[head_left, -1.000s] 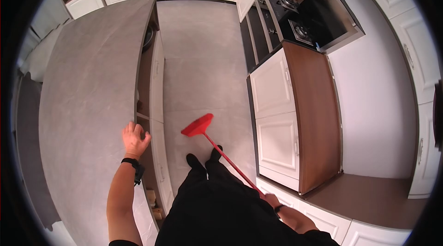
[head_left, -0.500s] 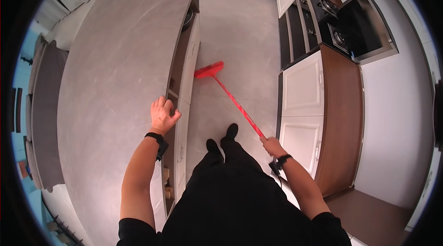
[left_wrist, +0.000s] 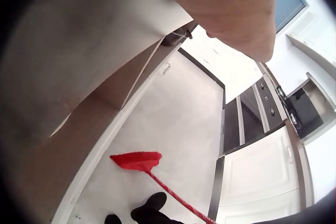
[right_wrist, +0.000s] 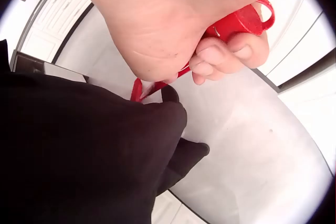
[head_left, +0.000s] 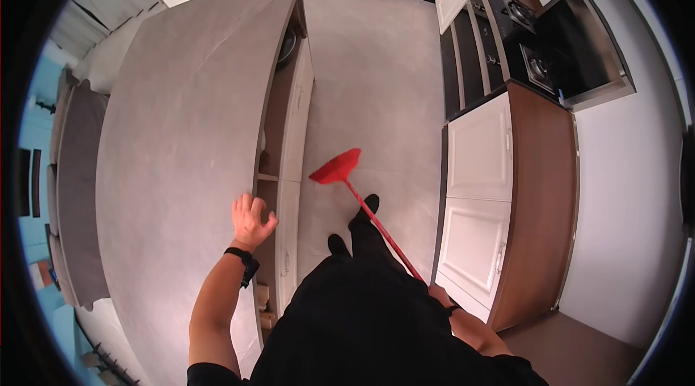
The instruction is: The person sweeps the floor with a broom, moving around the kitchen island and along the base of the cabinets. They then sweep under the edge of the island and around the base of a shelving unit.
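Note:
My right hand (head_left: 439,295) grips a red broom (head_left: 337,167) beside my right hip. In the right wrist view the fingers are curled round the end of its handle (right_wrist: 235,25), which has a hanging loop. The handle slants forward and left, down to bristles on the floor just ahead of my feet; the left wrist view also shows the broom head (left_wrist: 137,160). At the edge of the grey countertop (head_left: 181,133), my left hand (head_left: 250,225) rests with its fingers loosely bent and nothing in them.
Under the countertop runs an open shelf (head_left: 272,133) with a pan in it. White cabinets (head_left: 478,147) and a gas stove (head_left: 532,46) line the right side. The grey floor (head_left: 376,75) forms an aisle between, and my shoes (head_left: 338,244) stand in it.
The broom went forward along the floor, then came back toward my feet as my right hand drew back to my hip. My left hand keeps to the countertop edge. The head view has shifted.

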A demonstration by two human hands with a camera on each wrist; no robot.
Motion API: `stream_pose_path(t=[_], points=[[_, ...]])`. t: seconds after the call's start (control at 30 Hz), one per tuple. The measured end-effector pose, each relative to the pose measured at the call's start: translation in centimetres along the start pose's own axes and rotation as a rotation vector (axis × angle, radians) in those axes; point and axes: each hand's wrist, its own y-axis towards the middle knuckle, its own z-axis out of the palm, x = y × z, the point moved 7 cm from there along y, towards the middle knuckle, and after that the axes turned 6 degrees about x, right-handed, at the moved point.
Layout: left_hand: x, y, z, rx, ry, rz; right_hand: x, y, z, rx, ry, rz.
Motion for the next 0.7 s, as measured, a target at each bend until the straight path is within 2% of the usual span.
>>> stream_pose_path(t=[0.07,0.17,0.2,0.27,0.33,0.7], points=[[0.1,-0.1,0.2,-0.004,-0.016,-0.022,4.6,2.0,-2.5,0.026,0.111,-0.017],[0.5,-0.1,0.9,0.014,-0.016,-0.042,11.6,7.9,-6.4,-0.037,0.068,-0.154],[0.6,-0.1,0.9,0.022,0.002,-0.061,13.1,9.1,-7.7,0.11,0.306,0.03],[0.8,-0.1,1.2,0.049,0.036,-0.083,16.9,12.0,-10.7,0.097,0.374,-0.04],[0.6,0.0,1.3,0.071,0.05,-0.092,20.3,13.7,-13.8,0.073,0.422,-0.008],[1.1,0.0,1.8,0.089,0.119,-0.123,31.5,22.5,-20.9,0.088,0.593,-0.022]])
